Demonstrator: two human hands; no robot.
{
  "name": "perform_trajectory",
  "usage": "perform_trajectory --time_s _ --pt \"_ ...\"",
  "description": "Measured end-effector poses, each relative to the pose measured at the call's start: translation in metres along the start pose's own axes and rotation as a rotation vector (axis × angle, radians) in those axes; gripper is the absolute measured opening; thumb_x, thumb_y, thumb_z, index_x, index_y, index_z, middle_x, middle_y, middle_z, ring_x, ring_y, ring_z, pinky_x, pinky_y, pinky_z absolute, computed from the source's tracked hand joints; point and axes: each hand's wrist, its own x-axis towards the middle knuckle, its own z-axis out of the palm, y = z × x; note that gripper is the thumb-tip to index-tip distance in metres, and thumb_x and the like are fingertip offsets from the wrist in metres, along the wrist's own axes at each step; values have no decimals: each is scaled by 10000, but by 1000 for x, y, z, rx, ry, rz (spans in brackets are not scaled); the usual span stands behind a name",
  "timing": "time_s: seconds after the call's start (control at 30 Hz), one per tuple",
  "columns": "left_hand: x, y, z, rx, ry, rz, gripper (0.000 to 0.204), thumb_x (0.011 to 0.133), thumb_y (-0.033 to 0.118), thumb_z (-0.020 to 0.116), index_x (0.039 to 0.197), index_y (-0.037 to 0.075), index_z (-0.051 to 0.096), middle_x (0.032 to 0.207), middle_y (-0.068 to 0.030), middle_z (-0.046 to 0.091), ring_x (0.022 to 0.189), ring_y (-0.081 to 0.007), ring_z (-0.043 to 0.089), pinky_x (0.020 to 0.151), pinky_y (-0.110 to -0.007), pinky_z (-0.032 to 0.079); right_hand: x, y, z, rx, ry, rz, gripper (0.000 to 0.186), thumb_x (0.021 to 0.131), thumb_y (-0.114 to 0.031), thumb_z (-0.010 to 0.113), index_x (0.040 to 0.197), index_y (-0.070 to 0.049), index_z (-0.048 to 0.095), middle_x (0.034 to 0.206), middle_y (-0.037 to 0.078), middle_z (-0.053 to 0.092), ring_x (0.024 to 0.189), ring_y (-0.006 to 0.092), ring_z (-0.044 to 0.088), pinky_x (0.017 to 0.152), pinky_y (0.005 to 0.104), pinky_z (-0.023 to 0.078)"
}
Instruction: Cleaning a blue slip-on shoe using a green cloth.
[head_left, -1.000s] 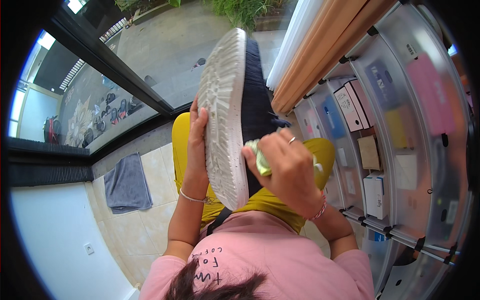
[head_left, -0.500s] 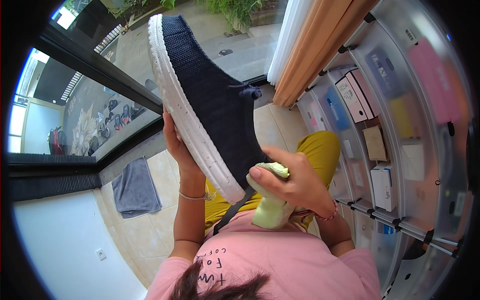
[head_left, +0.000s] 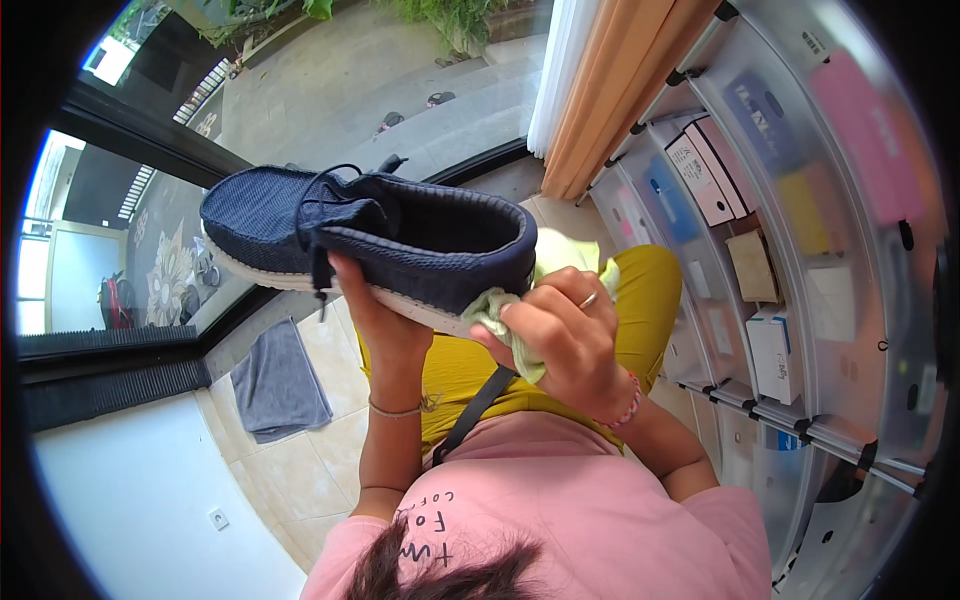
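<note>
A navy blue lace-up shoe (head_left: 430, 270) with a pale sole is held up in front of me, its toe pointing left and its opening tilted up toward me. My left hand (head_left: 385, 320) grips it from below around the middle; some of its fingers are hidden under the sole. In my right hand (head_left: 565, 335) is a bunched light green cloth (head_left: 535, 360), pressed against the lower heel edge of the shoe. Part of the cloth also spreads behind my fingers, beside the heel.
A grey towel (head_left: 280, 385) lies on the tiled floor at left, near a white wall (head_left: 130, 480). Glass panes with a dark frame (head_left: 150, 130) stand ahead. On the right are clear storage boxes (head_left: 840, 330) on a rack, beside an orange curtain (head_left: 600, 90).
The shoe has turned from toe-up with its side showing to lying nearly level, toe left and opening visible. My right hand with the cloth has risen slightly to the heel.
</note>
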Motion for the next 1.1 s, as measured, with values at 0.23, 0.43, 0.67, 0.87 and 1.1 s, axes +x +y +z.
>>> perform_trajectory --time_s 0.23,0.43,0.67,0.87,1.1 --pt "0 5 -9 131 36 83 649 987 595 420 1443 134 449 1445 -107 500 1292 -287 510 1114 -414 400 -6 18 9 263 221 254 260 828 -106 778 930 -72 541 730 67 588 627 237 554 602 347 452" --pt "3 -7 -8 -79 -117 -29 736 972 602 432 1463 57 377 1405 -194 515 1252 -346 541 1089 -473 422 8 7 16 430 300 560 168 949 -174 644 944 -33 552 776 82 584 661 132 535 626 278 456" --pt "1 3 -26 -41 -75 -378 701 983 464 510 1455 -31 357 1411 -202 491 1248 -322 543 1022 -448 497 36 28 19 517 95 614 205 949 -229 661 966 -37 589 764 79 611 666 127 591 620 282 477" --pt "-18 11 -42 362 -114 -496 738 937 512 588 1418 -21 416 1361 -151 537 1199 -250 560 1019 -387 473 63 55 10 502 262 620 254 944 -287 673 967 -51 583 803 106 605 754 149 625 649 321 505" --pt "-25 1 -17 772 -205 -592 948 811 593 725 1445 -23 384 1384 -89 516 1249 -175 496 1068 -343 399 79 44 -3 6 -73 -155 223 845 -200 719 959 -99 556 915 48 575 905 264 561 791 389 494"
